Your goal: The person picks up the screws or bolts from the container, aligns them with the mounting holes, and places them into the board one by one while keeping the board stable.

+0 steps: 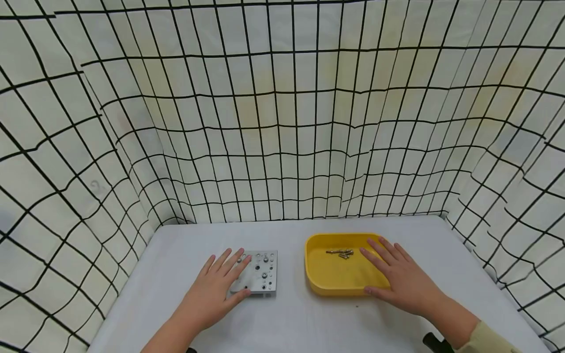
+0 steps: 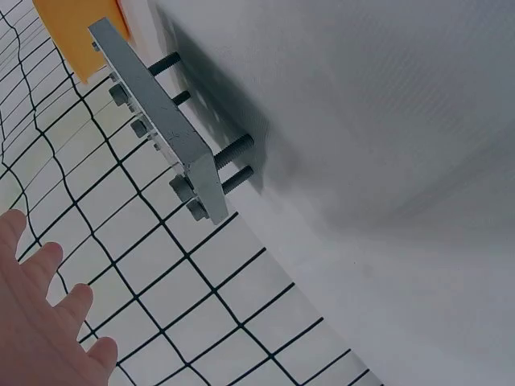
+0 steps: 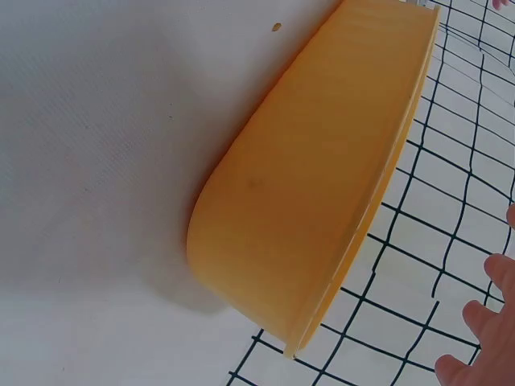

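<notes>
In the head view my left hand [image 1: 215, 291], fingers spread, hovers over the left side of a silver metal plate [image 1: 268, 268] with holes and screws. The left wrist view shows this plate [image 2: 153, 104] edge-on, with screw heads on top and several threaded shanks standing out below. My right hand [image 1: 403, 279] spreads over the right part of a yellow tray [image 1: 326, 290], overlapping its rim in this view. Several small screws [image 1: 345, 253] lie in the tray. Neither hand holds anything. The right wrist view shows the tray's outer wall [image 3: 298, 161], with fingertips apart from it.
A white cloth-covered table [image 1: 326, 328] bears the plate and tray. White sheeting with a black grid [image 1: 282, 113] encloses it at the back and sides. A dark object [image 1: 434, 342] sits near my right wrist.
</notes>
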Tool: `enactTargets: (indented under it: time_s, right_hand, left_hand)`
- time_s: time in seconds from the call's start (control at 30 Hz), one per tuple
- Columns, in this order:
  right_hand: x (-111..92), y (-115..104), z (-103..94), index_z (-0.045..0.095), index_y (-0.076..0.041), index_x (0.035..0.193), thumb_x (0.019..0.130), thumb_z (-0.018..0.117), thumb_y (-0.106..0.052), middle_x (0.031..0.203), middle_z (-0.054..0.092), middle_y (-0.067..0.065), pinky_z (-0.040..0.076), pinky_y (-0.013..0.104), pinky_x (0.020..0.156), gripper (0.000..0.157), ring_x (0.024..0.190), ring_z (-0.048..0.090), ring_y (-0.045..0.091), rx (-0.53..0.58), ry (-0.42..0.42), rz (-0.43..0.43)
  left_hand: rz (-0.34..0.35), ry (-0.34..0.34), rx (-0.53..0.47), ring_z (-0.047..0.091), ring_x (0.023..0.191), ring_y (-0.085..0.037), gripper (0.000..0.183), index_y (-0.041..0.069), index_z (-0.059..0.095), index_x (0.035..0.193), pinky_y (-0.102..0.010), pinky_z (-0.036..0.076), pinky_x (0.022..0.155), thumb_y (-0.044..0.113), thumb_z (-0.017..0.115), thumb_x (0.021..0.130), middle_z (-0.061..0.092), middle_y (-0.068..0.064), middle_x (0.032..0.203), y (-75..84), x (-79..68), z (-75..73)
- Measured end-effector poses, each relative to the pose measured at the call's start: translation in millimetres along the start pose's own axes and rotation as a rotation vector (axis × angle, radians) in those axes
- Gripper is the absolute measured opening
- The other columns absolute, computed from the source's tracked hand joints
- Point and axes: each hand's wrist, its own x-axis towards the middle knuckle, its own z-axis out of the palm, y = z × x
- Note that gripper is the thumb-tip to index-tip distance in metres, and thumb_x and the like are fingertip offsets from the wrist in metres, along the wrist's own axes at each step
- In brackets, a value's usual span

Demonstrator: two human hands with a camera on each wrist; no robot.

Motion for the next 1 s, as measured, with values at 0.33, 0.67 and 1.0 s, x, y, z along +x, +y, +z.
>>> enactTargets:
  time_s: [0.33, 0.67, 1.0]
  right_hand:
    - [1, 1, -2.5, 0.028, -0.029, 0.157, 0.088, 0.061, -0.065, 0.162, 0.025, 0.004, 0.009, 0.045, 0.119, 0.085, 0.149, 0.017, 0.029, -0.019, 0.016, -0.016]
    - [25, 8, -12.5, 0.057, -0.021, 0.139, 0.09, 0.066, -0.054, 0.132, 0.061, 0.001, 0.046, 0.05, 0.097, 0.06, 0.116, 0.059, 0.027, 0.131, -0.13, 0.015]
    - [55, 13, -9.9, 0.068, -0.019, 0.121, 0.093, 0.07, -0.036, 0.104, 0.066, -0.011, 0.051, 0.04, 0.085, 0.033, 0.093, 0.06, 0.012, 0.176, -0.39, 0.058]
  left_hand:
    - [-0.018, -0.007, -0.005, 0.022, 0.148, -0.029, 0.075, 0.028, 0.034, 0.156, -0.055, 0.011, 0.116, 0.062, 0.056, 0.092, 0.025, 0.003, 0.163, -1.6, 0.1, 1.2]
    - [-0.213, -0.092, -0.207, 0.046, 0.132, -0.033, 0.08, 0.023, 0.034, 0.155, -0.055, 0.039, 0.102, 0.055, 0.067, 0.089, 0.041, -0.008, 0.151, -14.9, 0.5, 6.8]
    - [-0.413, -0.239, -0.377, 0.056, 0.106, -0.013, 0.082, 0.022, 0.034, 0.155, -0.038, 0.047, 0.077, 0.05, 0.071, 0.087, 0.051, 0.003, 0.138, -25.2, 1.1, 20.2]
